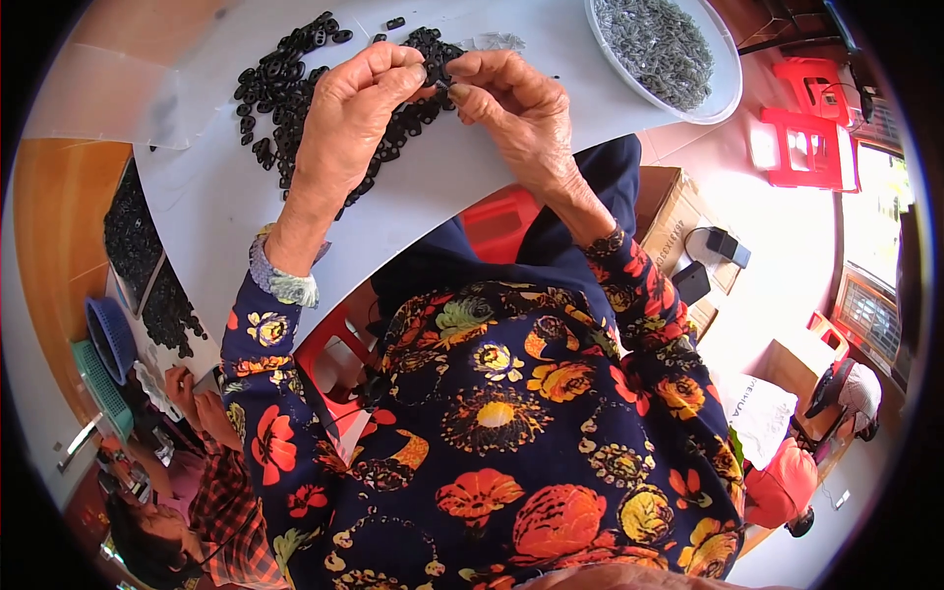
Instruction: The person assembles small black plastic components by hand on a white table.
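Over the white table (221, 211) my two hands meet, fingertips close together. My left hand (344, 123) is closed in a pinch on a small black plastic part (434, 77), mostly hidden by the fingers. Just right of it, my right hand (526, 118) is pinched too, thumb against index finger; whatever is between them is too small to make out. Beneath and left of the hands spreads a heap of small black plastic parts (280, 93), oval with holes. A little pile of small clear pieces (495, 41) lies beyond my right fingertips.
A white basin (729, 93) full of small greyish clear pieces stands at the far right table edge. Another heap of black parts (133, 231) and a blue basket (110, 339) are on the left, near a person in a checked shirt (231, 492). Red stools (801, 147) and a cardboard box (674, 211) stand right.
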### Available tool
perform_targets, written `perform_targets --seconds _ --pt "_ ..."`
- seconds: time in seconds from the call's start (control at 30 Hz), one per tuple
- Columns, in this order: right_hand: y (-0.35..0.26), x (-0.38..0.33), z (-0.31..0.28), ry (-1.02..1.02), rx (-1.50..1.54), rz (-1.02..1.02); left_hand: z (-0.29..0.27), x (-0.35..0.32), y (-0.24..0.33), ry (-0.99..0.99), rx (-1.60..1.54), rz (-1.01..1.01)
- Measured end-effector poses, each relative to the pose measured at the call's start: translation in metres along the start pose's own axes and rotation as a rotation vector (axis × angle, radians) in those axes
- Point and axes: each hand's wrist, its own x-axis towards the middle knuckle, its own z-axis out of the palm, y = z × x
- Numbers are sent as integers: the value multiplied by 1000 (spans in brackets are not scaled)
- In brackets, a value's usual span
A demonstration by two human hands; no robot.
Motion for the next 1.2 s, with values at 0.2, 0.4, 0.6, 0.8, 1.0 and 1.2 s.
perform_targets --seconds 0.2,0.4,0.6,0.8,1.0,1.2 --pt "0 0 -3 -2 34 -1 2 -4 8 23 407 150" --pt "0 2 -3 -3 25 8 9 -9 2 32 404 255" --pt "-1 1 -3 -5 13 49 5 -9 -9 18 198 146" --pt "0 0 -4 6 -3 84 8 -5 -8 33 119 162" --pt "2 1 -1 46 0 44 0 -1 -12 8 29 119" --pt "3 1 -1 64 4 35 5 3 -12 28 84 187"
